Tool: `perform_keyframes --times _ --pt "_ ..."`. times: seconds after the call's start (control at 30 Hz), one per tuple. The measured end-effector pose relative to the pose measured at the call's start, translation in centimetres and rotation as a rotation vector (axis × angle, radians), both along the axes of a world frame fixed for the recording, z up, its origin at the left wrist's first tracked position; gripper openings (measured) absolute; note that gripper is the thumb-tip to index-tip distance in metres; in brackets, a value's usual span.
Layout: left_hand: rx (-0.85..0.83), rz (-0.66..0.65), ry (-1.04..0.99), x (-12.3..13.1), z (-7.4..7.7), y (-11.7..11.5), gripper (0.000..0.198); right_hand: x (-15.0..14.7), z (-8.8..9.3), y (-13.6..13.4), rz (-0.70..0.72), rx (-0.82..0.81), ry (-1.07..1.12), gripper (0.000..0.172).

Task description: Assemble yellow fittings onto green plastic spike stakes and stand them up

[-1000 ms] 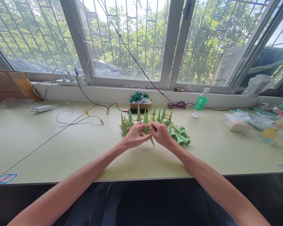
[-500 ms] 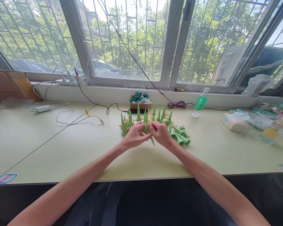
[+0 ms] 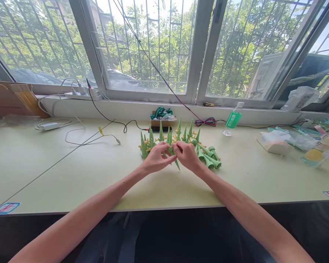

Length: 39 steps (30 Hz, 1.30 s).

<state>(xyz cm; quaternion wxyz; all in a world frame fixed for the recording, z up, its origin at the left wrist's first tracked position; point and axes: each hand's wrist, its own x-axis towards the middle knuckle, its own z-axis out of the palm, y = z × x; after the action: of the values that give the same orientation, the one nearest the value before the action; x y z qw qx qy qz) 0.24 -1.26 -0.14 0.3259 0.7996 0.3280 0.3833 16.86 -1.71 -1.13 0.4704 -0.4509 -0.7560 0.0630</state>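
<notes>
Green-labelled bottle [image 3: 231, 120] near windowsill [image 3: 137, 109]; white packet [image 3: 274, 144] farther right; cardboard [image 3: 11, 100] far left.

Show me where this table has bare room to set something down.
Bare tabletop lies between the lying green cones and the white pack, and left of the left hand, nearer than the grey cable. It is crowded in the middle, where standing cones cluster beyond that hand and the right hand, and at the far right, among plastic packaging.

You get bright daylight from the windows [image 3: 150, 47] beyond the desk [image 3: 84, 171], with deep shadow below its near edge.
</notes>
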Motion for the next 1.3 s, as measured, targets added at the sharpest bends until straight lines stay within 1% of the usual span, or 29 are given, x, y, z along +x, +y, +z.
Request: perform_keyframes --times 0.13,0.57,0.97,1.3 --pt "0.002 -0.004 0.008 -0.01 0.07 -0.06 0.023 0.03 0.01 0.0 0.013 0.001 0.019 0.035" --pt "-0.003 0.002 0.027 0.09 0.15 -0.17 0.026 0.06 0.05 -0.01 0.014 0.0 0.008 0.035" --pt "-0.004 0.012 0.027 0.16 0.04 -0.09 0.025 -0.01 0.17 -0.18 0.035 -0.012 0.007 0.033" --pt "0.012 0.027 0.04 0.12 0.15 -0.24 0.024 0.0 0.15 -0.19 0.026 -0.008 -0.016 0.033"
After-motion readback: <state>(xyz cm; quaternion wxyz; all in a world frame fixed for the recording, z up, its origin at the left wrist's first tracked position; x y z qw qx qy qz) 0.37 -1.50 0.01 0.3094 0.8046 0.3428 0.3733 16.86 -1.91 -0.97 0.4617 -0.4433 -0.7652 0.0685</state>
